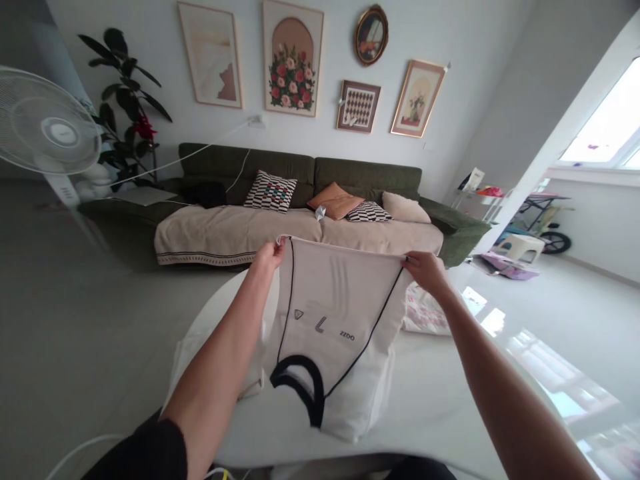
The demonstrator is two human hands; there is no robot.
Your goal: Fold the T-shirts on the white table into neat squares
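Note:
I hold a white T-shirt (340, 313) with black trim and a black collar up in the air, upside down, its collar hanging low. My left hand (270, 255) pinches the hem's left corner. My right hand (424, 268) pinches the hem's right corner. Both hands are closed on the fabric, stretching the hem taut between them. Below the shirt lies a white round table (440, 400), with more white cloth (200, 360) lying on it under my left arm.
A green sofa (350, 175) with a beige cover and several cushions stands ahead. A white fan (43, 123) and a potted plant (125, 100) are at the left. Patterned fabric (425, 313) lies beyond the table. A stool (523, 247) and clutter sit at the right.

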